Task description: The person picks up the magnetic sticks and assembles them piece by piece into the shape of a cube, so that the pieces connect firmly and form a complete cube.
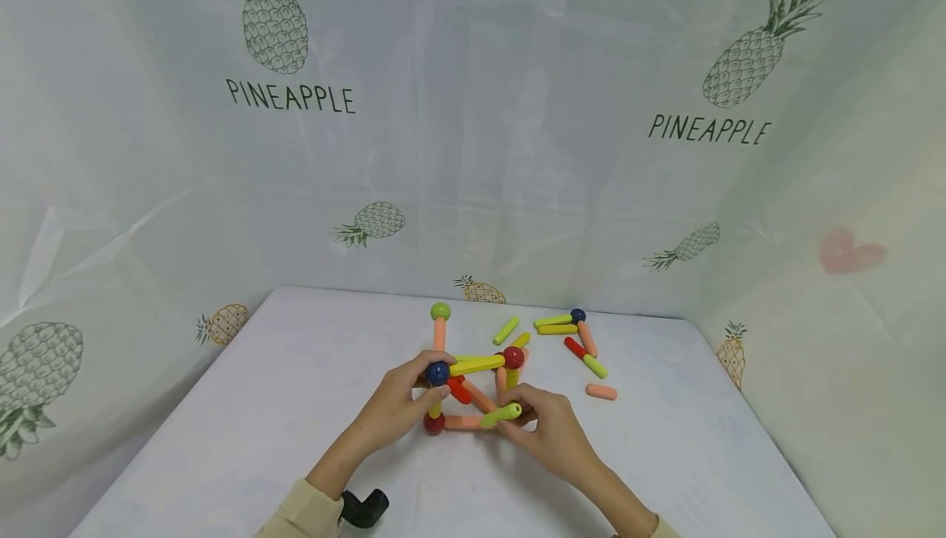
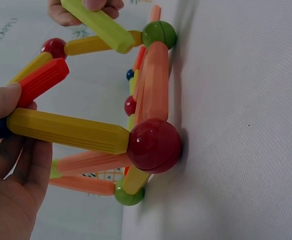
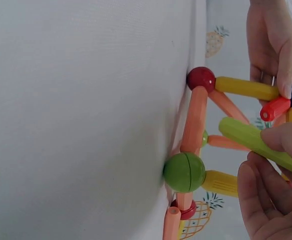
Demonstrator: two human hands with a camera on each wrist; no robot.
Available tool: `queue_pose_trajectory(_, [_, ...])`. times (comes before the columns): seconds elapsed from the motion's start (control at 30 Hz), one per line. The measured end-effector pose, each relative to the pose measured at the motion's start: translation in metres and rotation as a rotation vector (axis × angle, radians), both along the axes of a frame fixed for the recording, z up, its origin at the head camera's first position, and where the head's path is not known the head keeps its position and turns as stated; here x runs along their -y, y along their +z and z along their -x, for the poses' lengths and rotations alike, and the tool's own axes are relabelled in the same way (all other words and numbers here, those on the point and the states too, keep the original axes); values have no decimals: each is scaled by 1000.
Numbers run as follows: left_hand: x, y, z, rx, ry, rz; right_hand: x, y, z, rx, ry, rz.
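Note:
A frame of coloured rods and balls, like a magnetic building toy, stands on the table. My left hand (image 1: 405, 402) grips its upper left corner at the blue ball (image 1: 438, 373), the thumb lying against a short red rod (image 2: 44, 82). From that ball a yellow rod (image 2: 70, 131) drops to a red ball (image 2: 155, 146) on the table; another yellow rod (image 1: 476, 365) runs to a red ball (image 1: 513, 357). My right hand (image 1: 547, 427) pinches a loose light green rod (image 3: 253, 140) between thumb and fingers, in front of the frame near a lower green ball (image 3: 185, 172).
Behind and to the right lie loose rods: a light green one (image 1: 506, 330), a salmon one (image 1: 601, 392), and a red rod (image 1: 575, 347) end to end with a green one. A dark blue ball (image 1: 578, 315) joins several rods. A black object (image 1: 365, 508) sits by my left sleeve.

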State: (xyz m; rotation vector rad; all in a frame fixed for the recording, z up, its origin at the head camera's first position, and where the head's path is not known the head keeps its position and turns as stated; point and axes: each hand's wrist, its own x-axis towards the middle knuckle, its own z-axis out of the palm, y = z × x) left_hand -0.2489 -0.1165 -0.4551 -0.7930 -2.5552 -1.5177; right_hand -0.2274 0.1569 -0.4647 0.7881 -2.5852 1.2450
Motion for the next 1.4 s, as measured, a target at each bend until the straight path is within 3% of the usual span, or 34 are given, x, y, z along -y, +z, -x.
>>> queue_pose_trajectory(0.27, [0, -2, 1, -5, 3, -1, -2, -2, 1, -9, 18, 28])
queue_pose_trajectory(1.1, [-1, -2, 1, 8, 1, -2, 2, -11, -2, 21, -46, 32])
queue_pose_trajectory(1.23, [-1, -1, 1, 12, 1, -7, 5, -11, -1, 35, -36, 0])
queue_pose_trajectory(1.4, [-1, -3, 2, 16, 2, -12, 12, -11, -1, -19, -54, -72])
